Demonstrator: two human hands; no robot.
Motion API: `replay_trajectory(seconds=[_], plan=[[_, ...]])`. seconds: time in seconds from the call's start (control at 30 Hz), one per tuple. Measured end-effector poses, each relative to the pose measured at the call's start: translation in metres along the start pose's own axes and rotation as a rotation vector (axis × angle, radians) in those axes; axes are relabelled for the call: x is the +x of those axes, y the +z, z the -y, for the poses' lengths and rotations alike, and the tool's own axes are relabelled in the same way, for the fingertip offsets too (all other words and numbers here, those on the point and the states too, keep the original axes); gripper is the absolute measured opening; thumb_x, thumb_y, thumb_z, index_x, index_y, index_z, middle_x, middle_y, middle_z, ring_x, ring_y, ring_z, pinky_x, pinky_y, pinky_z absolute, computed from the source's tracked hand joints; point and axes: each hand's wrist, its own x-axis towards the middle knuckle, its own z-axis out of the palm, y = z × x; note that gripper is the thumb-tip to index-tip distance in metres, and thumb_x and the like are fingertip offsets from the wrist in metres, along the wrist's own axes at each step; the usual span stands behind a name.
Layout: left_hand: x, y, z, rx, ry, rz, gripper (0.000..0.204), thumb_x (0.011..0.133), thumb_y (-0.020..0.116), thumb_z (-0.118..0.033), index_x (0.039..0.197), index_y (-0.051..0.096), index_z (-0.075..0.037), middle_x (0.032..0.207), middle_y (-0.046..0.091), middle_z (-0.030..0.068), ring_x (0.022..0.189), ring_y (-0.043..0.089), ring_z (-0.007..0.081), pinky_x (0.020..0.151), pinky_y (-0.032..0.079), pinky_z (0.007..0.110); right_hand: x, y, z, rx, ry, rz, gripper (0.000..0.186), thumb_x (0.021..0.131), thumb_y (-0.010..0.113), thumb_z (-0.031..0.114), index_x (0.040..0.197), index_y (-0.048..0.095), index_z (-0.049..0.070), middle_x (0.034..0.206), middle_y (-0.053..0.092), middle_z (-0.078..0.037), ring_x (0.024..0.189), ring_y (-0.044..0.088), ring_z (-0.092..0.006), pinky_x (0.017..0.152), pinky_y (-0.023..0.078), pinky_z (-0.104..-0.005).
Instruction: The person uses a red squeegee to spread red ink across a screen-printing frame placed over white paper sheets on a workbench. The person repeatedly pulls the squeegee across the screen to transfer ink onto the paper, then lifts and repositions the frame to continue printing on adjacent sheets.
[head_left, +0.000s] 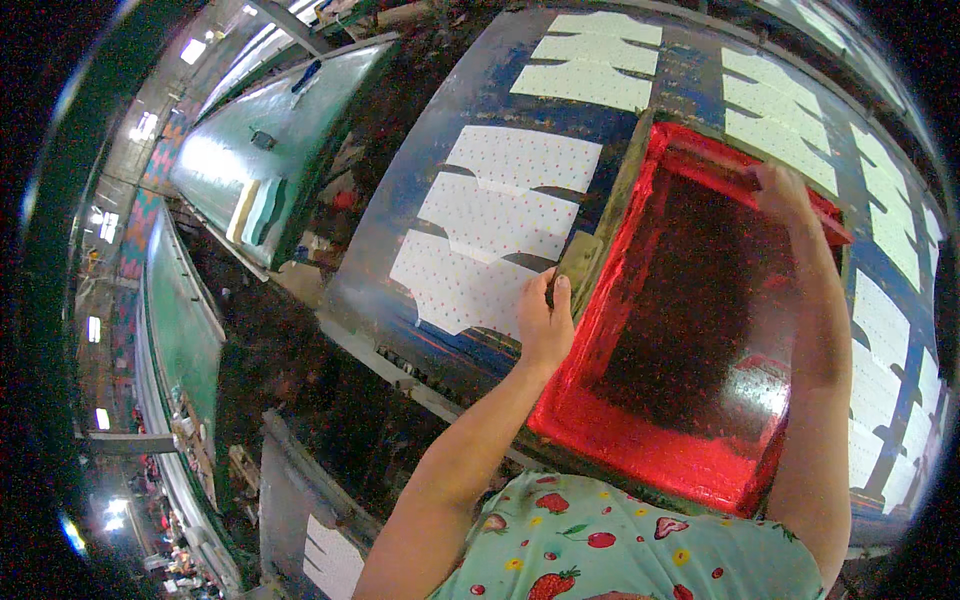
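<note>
A screen printing frame (600, 300) with a dark mesh and red ink thick along its edges lies on the long table in front of me. My left hand (546, 325) is closed around the frame's left side, beside a small tan block (580, 258). At the far end of the mesh my right hand (785, 195), slightly blurred, is closed on a red-smeared squeegee (708, 160) that spans the frame's width. Wet red ink (650, 440) pools along the near end. White cut fabric pieces (500, 210) with tiny printed dots lie left of the frame.
More white cut pieces (785, 110) lie in rows beyond and right of the frame on the dark blue table (400, 200). Left across a dark gap stands a green-topped table (290, 130) with folded cloth (262, 210). Another table (285, 490) is at lower left.
</note>
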Motion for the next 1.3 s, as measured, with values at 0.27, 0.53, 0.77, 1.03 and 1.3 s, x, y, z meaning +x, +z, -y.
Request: replay_trajectory(seconds=[0.27, 0.53, 0.77, 1.03, 1.3], plan=[[-0.001, 0.005, 0.011, -0.095, 0.047, -0.011, 0.049, 0.114, 0.058, -0.038, 0.134, 0.066, 0.005, 0.126, 0.071, 0.0267, 0.120, 0.065, 0.0451, 0.108, 0.050, 0.052, -0.147, -0.027, 0.087, 0.164, -0.055, 0.031, 0.041, 0.082, 0.073, 0.010, 0.121, 0.082, 0.016, 0.114, 0.081, -0.015, 0.109, 0.076, -0.0425, 0.097, 0.062, -0.0531], [0.003, 0.012, 0.023, -0.194, 0.107, -0.033, 0.051, 0.113, 0.059, -0.038, 0.135, 0.064, 0.008, 0.129, 0.069, 0.0293, 0.124, 0.064, 0.0462, 0.109, 0.050, 0.052, -0.319, -0.084, 0.219, 0.224, -0.035, 0.079, 0.035, 0.085, 0.072, 0.015, 0.117, 0.084, 0.023, 0.106, 0.079, -0.015, 0.097, 0.077, -0.0410, 0.083, 0.063, -0.0547], [0.001, 0.007, 0.020, -0.217, 0.104, -0.010, 0.059, 0.108, 0.068, -0.039, 0.142, 0.059, 0.008, 0.137, 0.065, 0.0304, 0.133, 0.059, 0.0460, 0.114, 0.048, 0.052, -0.418, -0.108, 0.291, 0.242, 0.030, 0.087, 0.037, 0.087, 0.072, 0.007, 0.122, 0.081, 0.016, 0.103, 0.075, -0.013, 0.100, 0.074, -0.0392, 0.087, 0.060, -0.0532], [0.001, 0.008, 0.018, -0.118, 0.054, 0.023, 0.073, 0.093, 0.084, -0.045, 0.140, 0.062, 0.006, 0.136, 0.067, 0.0278, 0.133, 0.061, 0.0440, 0.113, 0.051, 0.052, -0.462, -0.105, 0.313, 0.322, -0.022, -0.035, 0.071, 0.075, 0.094, 0.042, 0.136, 0.073, 0.013, 0.128, 0.068, -0.012, 0.124, 0.064, -0.0378, 0.103, 0.053, -0.0549], [0.001, 0.002, 0.011, 0.053, -0.062, 0.052, 0.069, 0.083, 0.092, -0.046, 0.124, 0.071, 0.005, 0.122, 0.075, 0.0269, 0.116, 0.073, 0.0432, 0.100, 0.057, 0.053, -0.517, -0.096, 0.264, 0.475, -0.225, -0.086, 0.071, 0.079, 0.092, 0.033, 0.144, 0.070, 0.015, 0.149, 0.065, -0.014, 0.142, 0.058, -0.0385, 0.118, 0.046, -0.0570]])
